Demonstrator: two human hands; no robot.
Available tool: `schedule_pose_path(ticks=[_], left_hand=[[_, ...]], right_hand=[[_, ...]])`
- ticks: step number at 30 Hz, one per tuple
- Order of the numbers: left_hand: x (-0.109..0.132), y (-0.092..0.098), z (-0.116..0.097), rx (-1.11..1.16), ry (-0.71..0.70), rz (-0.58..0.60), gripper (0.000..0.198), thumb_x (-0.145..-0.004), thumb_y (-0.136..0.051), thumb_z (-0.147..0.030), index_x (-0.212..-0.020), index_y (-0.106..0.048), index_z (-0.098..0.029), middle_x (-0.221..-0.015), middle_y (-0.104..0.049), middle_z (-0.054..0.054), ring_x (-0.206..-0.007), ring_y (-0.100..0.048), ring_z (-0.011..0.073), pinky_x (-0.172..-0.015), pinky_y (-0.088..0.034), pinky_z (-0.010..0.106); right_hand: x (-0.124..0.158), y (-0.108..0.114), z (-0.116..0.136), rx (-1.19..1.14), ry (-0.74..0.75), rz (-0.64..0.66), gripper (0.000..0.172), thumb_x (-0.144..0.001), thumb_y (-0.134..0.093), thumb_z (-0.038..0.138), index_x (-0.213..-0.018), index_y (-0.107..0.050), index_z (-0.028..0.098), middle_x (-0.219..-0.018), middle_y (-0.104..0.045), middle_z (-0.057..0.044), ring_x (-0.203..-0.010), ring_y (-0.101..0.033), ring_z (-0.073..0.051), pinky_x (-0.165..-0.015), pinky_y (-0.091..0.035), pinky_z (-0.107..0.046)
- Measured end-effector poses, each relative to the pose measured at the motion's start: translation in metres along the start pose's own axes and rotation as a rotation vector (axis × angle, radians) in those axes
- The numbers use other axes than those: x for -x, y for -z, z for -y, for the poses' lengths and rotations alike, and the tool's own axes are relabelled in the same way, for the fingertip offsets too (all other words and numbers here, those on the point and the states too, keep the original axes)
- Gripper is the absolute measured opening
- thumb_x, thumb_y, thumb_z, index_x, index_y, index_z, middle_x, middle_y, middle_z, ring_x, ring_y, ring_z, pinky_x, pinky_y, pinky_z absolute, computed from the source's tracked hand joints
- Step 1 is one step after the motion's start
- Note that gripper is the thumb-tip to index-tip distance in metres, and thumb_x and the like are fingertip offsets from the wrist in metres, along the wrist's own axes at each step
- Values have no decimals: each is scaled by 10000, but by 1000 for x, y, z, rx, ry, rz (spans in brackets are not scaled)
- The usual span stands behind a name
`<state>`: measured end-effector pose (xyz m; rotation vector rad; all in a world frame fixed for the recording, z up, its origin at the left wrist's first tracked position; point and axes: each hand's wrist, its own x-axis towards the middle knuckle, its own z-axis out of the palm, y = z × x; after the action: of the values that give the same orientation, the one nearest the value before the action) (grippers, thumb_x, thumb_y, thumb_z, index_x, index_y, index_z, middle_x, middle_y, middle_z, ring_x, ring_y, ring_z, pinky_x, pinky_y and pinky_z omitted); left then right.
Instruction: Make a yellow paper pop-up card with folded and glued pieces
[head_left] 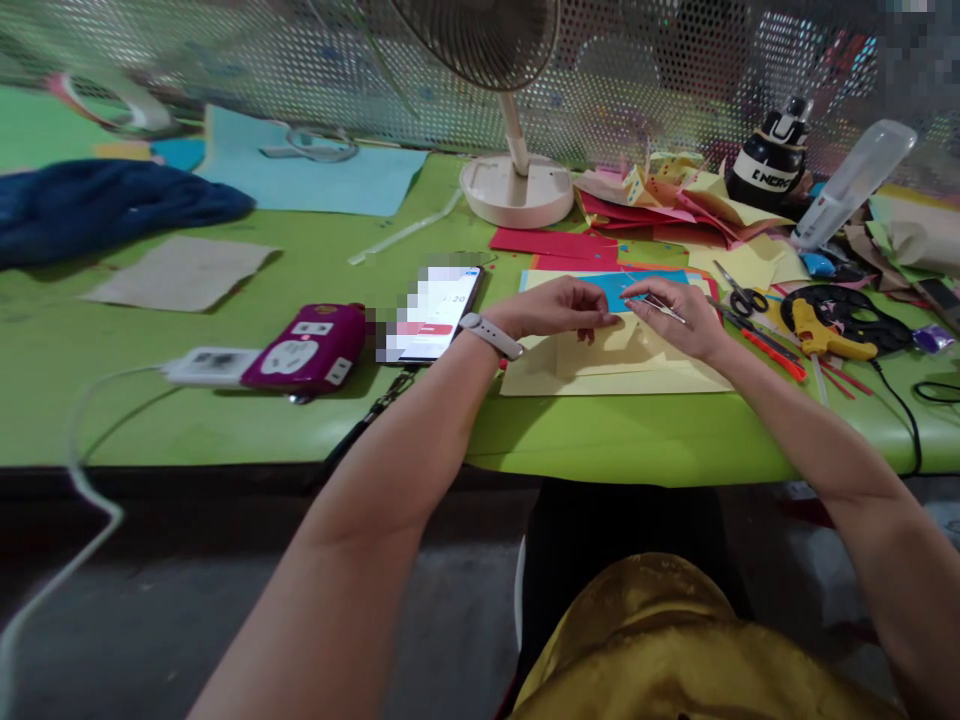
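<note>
Both forearms reach forward from the near edge and converge, with the hands facing each other a short gap apart over the paper. The left hand comes in from the left, back upward, a pale wristband behind it; its fingers curl inward and down, fingertips gathered near the thumb. I cannot make out whether anything is pinched there.

The right hand enters from the right, wrist bent, fingers pointing across toward the left hand. Its grip is narrow: thumb and fingers close around a slim metallic tool, one end of which slants back toward the wrist. Tool type uncertain.

Beneath both hands: a large cream sheet, with a smaller yellow piece on top, below the left fingertips. Blue paper shows in the gap between the hands and just beyond them.

Left of the left hand, near the wristband: a lit phone. Right of the right hand: scissors nearby, then a yellow glue gun farther out. Beyond the left hand: a fan on its round base.
</note>
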<state>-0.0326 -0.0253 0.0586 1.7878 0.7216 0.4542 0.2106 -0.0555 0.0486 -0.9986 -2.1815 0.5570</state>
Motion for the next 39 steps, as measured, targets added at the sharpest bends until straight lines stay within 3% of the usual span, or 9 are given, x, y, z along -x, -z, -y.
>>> schedule_pose_path(ticks=[7, 13, 17, 19, 26, 28, 31, 35, 39], left_hand=[[0, 1, 5, 53, -21, -81, 471, -840, -837, -600, -858, -668, -161, -689, -652, -4, -635, -671, 133, -643, -551, 260], [4, 3, 4, 218, -13, -253, 793, -872, -598, -854, -1174, -709, -130, -727, -729, 54, -653, -734, 192, -611, -527, 280], [2, 2, 9, 221, 4, -214, 853, -686, -944, -611, -1344, -661, -148, -812, -787, 53, -740, -754, 188, -699, -557, 279], [0, 1, 14, 234, 10, -204, 907, -631, -1006, -476, -1396, -639, -155, -826, -793, 45, -765, -755, 180, -726, -561, 275], [-4, 5, 22, 245, 75, -166, 641, -693, -965, -311, -1266, -722, -158, -855, -797, 41, -760, -753, 153, -706, -585, 249], [-2, 5, 21, 250, 116, -112, 623, -698, -959, -288, -1258, -715, -164, -860, -803, 39, -745, -756, 149, -687, -597, 244], [-1, 4, 19, 273, 162, -56, 560, -710, -950, -250, -1201, -693, -166, -846, -811, 40, -673, -744, 130, -641, -599, 226], [1, 2, 17, 301, 207, -35, 514, -700, -956, -225, -1116, -658, -175, -826, -813, 36, -650, -757, 137, -613, -607, 218], [1, 1, 17, 297, 250, -25, 560, -670, -983, -270, -1105, -639, -189, -841, -816, 33, -679, -780, 166, -592, -616, 228]], right_hand=[[-3, 0, -2, -69, 4, -22, 547, -1021, -527, 690, -1092, -751, 196, -943, -735, -48, -766, -595, -160, -762, -466, -320], [-6, 5, -11, -105, -48, -147, 571, -990, -553, 726, -1106, -748, 203, -874, -703, -24, -753, -600, -157, -723, -454, -303], [-6, 6, -14, -24, -38, -150, 532, -1008, -553, 684, -1096, -755, 200, -899, -714, -29, -741, -587, -149, -735, -450, -306], [-4, 6, -14, 2, -37, -148, 511, -1019, -548, 659, -1092, -755, 198, -928, -729, -35, -724, -578, -145, -732, -449, -309], [-4, 29, -15, 327, 0, -90, 366, -1081, -473, 407, -1252, -737, 220, -1123, -798, -90, -915, -703, -228, -860, -498, -364], [-6, 41, -21, 452, -34, -75, 303, -1038, -509, 288, -1174, -770, 216, -1097, -809, -105, -942, -710, -268, -892, -486, -403], [-8, 53, -34, 643, -152, 43, 202, -951, -602, 159, -937, -797, 211, -860, -796, -93, -824, -684, -271, -836, -460, -406], [-6, 53, -47, 763, -194, 150, 240, -902, -681, 91, -705, -740, 215, -713, -750, -79, -734, -638, -230, -818, -425, -399], [-4, 52, -47, 786, -211, 157, 237, -927, -641, 90, -810, -799, 224, -821, -787, -95, -837, -684, -249, -844, -432, -400]])
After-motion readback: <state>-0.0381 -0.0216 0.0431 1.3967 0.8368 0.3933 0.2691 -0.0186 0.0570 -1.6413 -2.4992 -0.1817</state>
